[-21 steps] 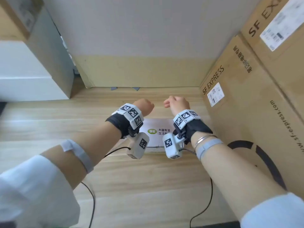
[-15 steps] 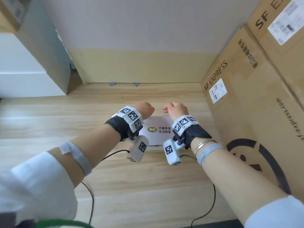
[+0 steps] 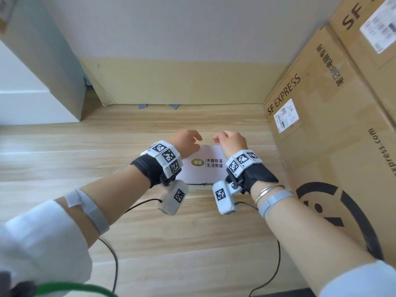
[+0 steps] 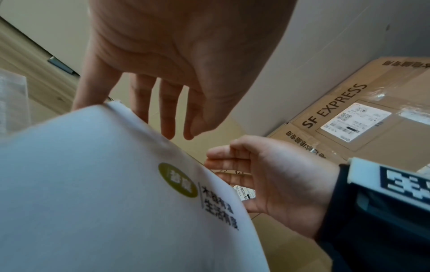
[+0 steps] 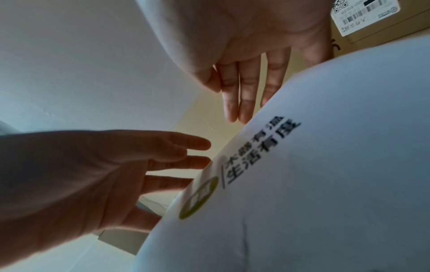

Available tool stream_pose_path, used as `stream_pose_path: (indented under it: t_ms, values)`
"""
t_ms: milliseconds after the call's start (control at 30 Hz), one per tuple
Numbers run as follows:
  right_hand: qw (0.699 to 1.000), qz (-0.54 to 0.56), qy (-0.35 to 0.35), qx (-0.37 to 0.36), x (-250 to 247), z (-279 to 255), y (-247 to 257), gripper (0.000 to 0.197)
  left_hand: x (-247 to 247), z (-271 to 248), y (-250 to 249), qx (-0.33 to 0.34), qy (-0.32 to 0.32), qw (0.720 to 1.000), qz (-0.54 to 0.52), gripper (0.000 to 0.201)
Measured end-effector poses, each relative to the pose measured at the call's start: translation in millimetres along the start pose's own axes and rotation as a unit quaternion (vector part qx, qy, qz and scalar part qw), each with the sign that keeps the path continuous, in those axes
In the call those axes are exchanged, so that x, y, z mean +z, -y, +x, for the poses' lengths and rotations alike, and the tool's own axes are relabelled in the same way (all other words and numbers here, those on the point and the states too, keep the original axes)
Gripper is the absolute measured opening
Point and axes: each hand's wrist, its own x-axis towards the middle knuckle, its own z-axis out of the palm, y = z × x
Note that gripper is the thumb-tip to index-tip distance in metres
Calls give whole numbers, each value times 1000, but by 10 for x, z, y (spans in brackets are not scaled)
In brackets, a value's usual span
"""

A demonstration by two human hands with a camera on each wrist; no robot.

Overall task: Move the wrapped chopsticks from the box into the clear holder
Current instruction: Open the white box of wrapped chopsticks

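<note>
Chopsticks unseen, presumably inside the closed white box [image 3: 203, 166] lying on the surface [image 3: 85, 151], long axis 9-to-3; left hand [image 3: 184, 142] and right hand [image 3: 232, 140], fingers relaxed and holding nothing, flank its 12 o'clock edge, equally near.

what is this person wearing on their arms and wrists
Both forearms are bare below pushed-up white sleeves. Each wrist has a black wrap topped by a band of white blocks printed with black square tag markers, and a white camera pod with one such marker hangs beneath. Thin black cables trail back. Grey fastening straps circle each forearm; the right also wears thin silver bangles.
</note>
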Motion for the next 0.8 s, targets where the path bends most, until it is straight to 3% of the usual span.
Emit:
stream_pose_path:
  t_ms: [133,300,533,800]
  values:
    - [999,-32,22,-8,19,-34,-71,33,66,-3,83,39,45,993,98,51]
    - [997,-65,20,-36,45,-56,-134,31,123,-4,112,61,68,987,131,66]
    - [997,-63,3,-40,90,-35,-246,23,263,-89,87,60,112,960,250,114]
    - [999,-22,23,-33,23,-75,-418,28,242,-154,105,122,83,954,261,93]
